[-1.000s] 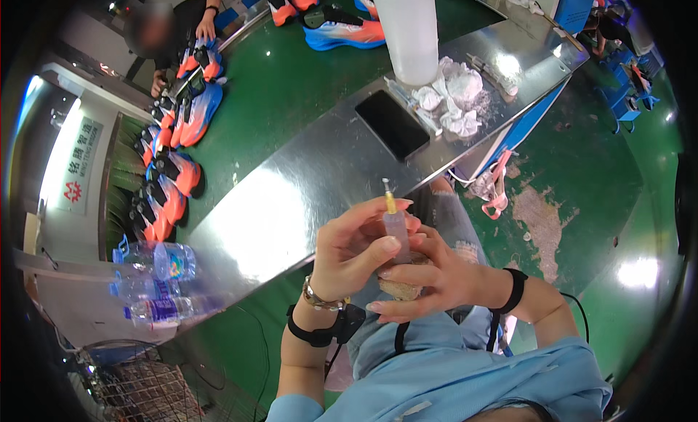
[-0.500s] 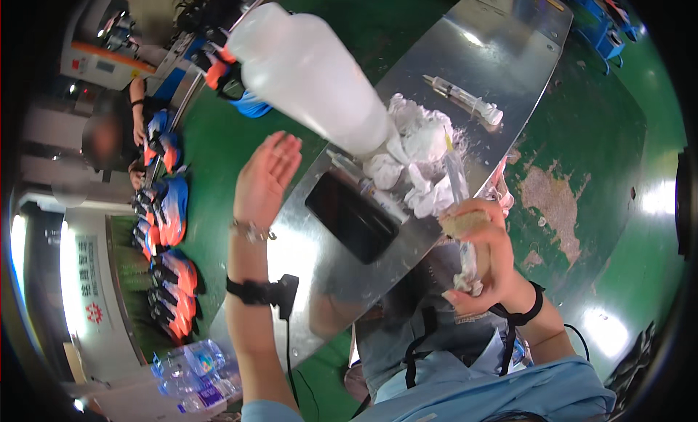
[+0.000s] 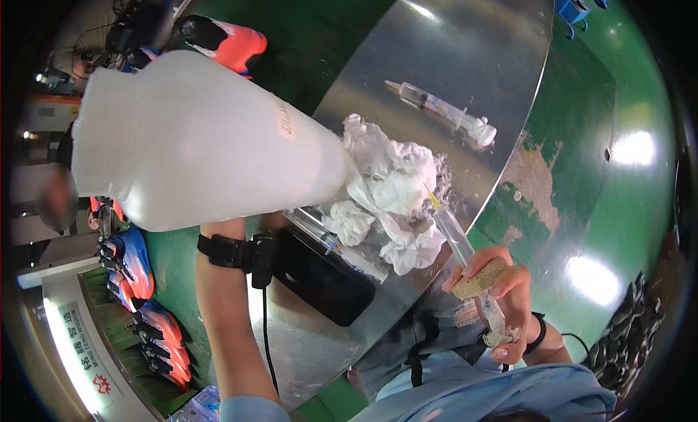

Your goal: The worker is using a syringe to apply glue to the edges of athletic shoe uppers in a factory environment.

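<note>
My right hand (image 3: 513,297) is closed around a clear syringe (image 3: 454,233) with a yellow needle tip, and it also grips a tan, sponge-like block (image 3: 480,278). The syringe points up toward crumpled white cloth (image 3: 396,167) on the metal table. A large white plastic container (image 3: 211,146) rises close in front of me, its narrow end by the cloth. My left forearm (image 3: 231,313) passes behind this container, which hides the hand and its fingers. Beside that arm lies a black phone (image 3: 323,280), with another syringe (image 3: 360,263) along its edge.
A third syringe (image 3: 436,106), with white material at its end, lies farther back on the metal table (image 3: 480,51). Orange and blue shoes (image 3: 163,335) line the left side, and an orange-red shoe (image 3: 233,47) sits beyond the container. Another person is at the far left.
The view has shifted, and the white container looks larger and farther left. My left hand, open and visible before, is now behind it. The right hand keeps its hold on the syringe and block.
</note>
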### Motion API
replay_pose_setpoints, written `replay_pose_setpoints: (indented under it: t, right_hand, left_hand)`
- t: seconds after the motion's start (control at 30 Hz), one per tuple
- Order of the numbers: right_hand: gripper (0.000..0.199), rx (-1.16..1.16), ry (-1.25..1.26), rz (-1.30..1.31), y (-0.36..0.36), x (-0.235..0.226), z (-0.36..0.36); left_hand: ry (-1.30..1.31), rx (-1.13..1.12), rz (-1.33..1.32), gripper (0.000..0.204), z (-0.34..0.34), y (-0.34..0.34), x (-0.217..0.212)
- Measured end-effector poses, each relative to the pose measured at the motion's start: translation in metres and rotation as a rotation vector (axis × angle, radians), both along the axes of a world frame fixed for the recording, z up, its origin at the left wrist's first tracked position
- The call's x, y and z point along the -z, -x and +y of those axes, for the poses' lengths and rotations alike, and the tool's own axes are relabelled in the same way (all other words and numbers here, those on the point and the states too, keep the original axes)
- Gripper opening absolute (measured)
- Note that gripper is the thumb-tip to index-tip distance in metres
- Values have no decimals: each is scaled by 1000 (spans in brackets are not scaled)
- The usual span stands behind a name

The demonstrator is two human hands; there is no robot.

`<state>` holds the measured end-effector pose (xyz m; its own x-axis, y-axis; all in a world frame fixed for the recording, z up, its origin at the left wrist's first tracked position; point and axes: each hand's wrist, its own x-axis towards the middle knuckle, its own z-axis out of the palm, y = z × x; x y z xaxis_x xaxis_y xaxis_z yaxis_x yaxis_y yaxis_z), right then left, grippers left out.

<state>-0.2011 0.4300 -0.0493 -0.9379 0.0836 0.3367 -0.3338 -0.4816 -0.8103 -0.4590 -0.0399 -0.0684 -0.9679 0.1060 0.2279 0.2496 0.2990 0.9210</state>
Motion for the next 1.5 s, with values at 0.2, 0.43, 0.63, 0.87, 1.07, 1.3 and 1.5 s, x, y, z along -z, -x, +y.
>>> replay_pose_setpoints:
  t: [0.2,0.43,0.63,0.87,1.07,1.3,1.5]
  right_hand:
    - [60,-49,-13,68,7,-2,8]
    - [56,-17,-60,106,-11,-5,12]
    - [60,-120,-1,138,-18,-16,6]
    - [57,-30,-153,189,-12,-3,-17]
    - [59,25,-270,193,-2,-10,-25]
    - [72,-14,-128,93,-19,-31,-48]
    - [96,-91,-122,-67,-59,-129,-92]
  left_hand:
    - [-360,-213,-264,44,-8,98,7]
    - [-609,-425,-401,45,15,63,16]
    - [92,-48,-434,47,-21,-122,-36]
    - [-739,-799,-488,47,34,-437,-65]
    - [-729,-789,-469,49,33,-541,-56]
    - [-392,-944,75,39,-6,-454,-79]
    - [-38,-363,597,61,27,-340,-132]
